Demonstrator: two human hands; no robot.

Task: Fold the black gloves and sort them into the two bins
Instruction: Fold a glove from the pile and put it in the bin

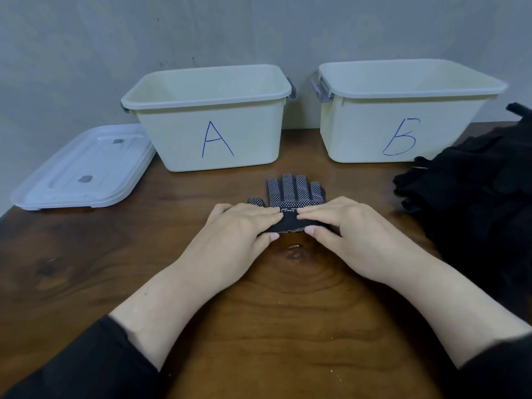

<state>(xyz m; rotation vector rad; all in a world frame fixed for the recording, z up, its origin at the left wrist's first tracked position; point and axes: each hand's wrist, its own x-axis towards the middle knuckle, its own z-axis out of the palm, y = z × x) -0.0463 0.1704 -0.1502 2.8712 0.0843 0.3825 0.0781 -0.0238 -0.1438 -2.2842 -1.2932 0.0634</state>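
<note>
A wooden desk (86, 269) fills the view, pushed against a grey wall. At its back stand two cream bins, open and side by side, placed within your reach for sorting: bin A (213, 139) to the left, marked in blue pen, and bin B (397, 133) to the right, its letter looking like a Cyrillic Б. From this angle you cannot see the floor of either bin, so whether any gloves lie inside is unknown.

On the right edge lies a pile of black gloves (475, 191), cut off by the frame and too dark to count. On the left, clear lids (83, 171) lie stacked flat beside bin A, out of the way.

Between the bins and you lies one dotted black glove (293, 194), fingers pointing away. Your left hand (239, 226) and right hand (348, 223) each pinch its cuff, thumbs under and fingers flat on top, apparently rolling the cuff forward to make the fold. Your hands hide the glove's palm.
</note>
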